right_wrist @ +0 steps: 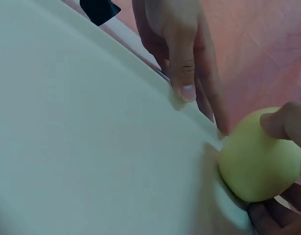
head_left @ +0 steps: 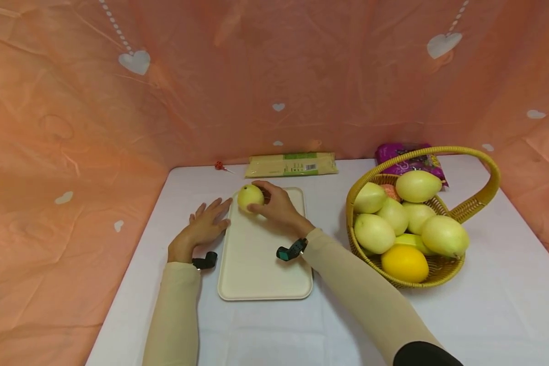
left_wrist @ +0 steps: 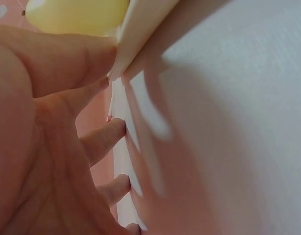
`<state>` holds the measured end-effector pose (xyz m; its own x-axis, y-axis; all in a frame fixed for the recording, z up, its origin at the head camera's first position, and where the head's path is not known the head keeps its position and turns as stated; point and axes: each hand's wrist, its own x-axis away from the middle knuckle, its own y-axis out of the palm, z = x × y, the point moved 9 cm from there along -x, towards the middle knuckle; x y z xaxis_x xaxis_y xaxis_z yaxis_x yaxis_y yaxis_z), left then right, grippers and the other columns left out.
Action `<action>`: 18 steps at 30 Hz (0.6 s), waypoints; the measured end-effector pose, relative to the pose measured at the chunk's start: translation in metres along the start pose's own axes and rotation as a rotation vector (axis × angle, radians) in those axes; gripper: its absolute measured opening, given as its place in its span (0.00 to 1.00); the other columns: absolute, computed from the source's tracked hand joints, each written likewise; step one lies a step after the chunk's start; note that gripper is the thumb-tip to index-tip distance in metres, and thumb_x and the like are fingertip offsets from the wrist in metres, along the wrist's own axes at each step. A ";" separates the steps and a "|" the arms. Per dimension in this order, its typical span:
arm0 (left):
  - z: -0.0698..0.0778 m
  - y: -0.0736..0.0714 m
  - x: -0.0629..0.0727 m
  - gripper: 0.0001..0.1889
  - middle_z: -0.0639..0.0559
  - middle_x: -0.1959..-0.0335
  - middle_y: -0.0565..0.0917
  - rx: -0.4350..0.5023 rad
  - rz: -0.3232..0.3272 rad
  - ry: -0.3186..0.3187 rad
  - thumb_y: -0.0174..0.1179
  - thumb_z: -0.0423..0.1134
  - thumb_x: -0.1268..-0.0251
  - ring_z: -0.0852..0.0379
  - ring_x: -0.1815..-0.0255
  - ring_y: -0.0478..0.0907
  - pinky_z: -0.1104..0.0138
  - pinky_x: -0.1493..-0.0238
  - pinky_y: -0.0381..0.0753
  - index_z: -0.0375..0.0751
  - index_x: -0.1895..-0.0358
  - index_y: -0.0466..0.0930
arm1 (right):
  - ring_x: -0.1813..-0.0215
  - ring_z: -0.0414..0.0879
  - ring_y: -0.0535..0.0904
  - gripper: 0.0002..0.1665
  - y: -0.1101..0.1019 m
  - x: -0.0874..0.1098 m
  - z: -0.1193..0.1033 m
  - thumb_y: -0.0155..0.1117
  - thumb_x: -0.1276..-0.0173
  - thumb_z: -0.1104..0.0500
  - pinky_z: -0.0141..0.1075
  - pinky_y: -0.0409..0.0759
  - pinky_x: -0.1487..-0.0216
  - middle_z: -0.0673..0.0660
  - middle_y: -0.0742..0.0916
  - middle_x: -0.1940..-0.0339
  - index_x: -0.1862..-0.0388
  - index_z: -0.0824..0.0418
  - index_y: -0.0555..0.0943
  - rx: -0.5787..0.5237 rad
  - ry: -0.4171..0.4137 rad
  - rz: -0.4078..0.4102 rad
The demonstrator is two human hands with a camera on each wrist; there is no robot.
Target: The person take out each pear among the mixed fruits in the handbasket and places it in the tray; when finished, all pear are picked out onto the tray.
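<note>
A pale yellow-green pear [head_left: 249, 198], round with a short stem, sits at the far left corner of a cream rectangular tray [head_left: 265, 274]. My right hand [head_left: 279, 206] grips it from the right, thumb on the near side and fingers behind; in the right wrist view the pear [right_wrist: 258, 156] shows between thumb and fingers. Along the tray's left edge lies my left hand [head_left: 206, 223], fingers spread and fairly straight. In the left wrist view its thumb touches the tray rim [left_wrist: 140, 29], and the other fingertips reach the white tabletop.
To the right stands a woven basket [head_left: 478, 201] with a tall handle, full of pale green fruits and one yellow-orange fruit [head_left: 404, 263]. Behind the tray lie a flat noodle-like packet [head_left: 293, 164] and a red lollipop [head_left: 219, 165]. A purple bag [head_left: 395, 151] lies behind the basket.
</note>
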<state>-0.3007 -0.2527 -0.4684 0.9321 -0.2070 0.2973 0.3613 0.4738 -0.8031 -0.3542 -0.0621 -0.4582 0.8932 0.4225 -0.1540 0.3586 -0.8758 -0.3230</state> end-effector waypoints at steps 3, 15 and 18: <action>0.000 0.000 -0.001 0.36 0.37 0.07 0.45 0.000 0.003 0.005 0.52 0.48 0.13 0.20 0.10 0.31 0.20 0.20 0.28 0.54 0.09 0.52 | 0.32 0.57 0.86 0.43 0.002 -0.003 0.001 0.78 0.27 0.59 0.48 0.85 0.31 0.64 0.85 0.27 0.17 0.64 0.72 -0.001 0.007 0.006; 0.000 -0.001 -0.001 0.37 0.37 0.08 0.48 0.045 0.024 0.047 0.54 0.52 0.15 0.19 0.11 0.32 0.18 0.22 0.28 0.58 0.09 0.55 | 0.34 0.58 0.87 0.47 0.005 0.001 0.000 0.78 0.26 0.54 0.47 0.86 0.33 0.64 0.84 0.26 0.14 0.60 0.68 -0.017 0.041 0.024; 0.001 -0.002 0.002 0.37 0.36 0.08 0.47 0.040 0.020 0.029 0.54 0.51 0.15 0.19 0.11 0.32 0.19 0.22 0.28 0.56 0.09 0.55 | 0.30 0.60 0.85 0.50 0.004 0.008 0.000 0.80 0.28 0.52 0.51 0.84 0.29 0.64 0.82 0.24 0.13 0.59 0.68 -0.006 0.059 0.040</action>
<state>-0.2998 -0.2529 -0.4659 0.9381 -0.2216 0.2661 0.3442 0.5120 -0.7870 -0.3460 -0.0623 -0.4607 0.9213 0.3725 -0.1119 0.3233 -0.8933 -0.3122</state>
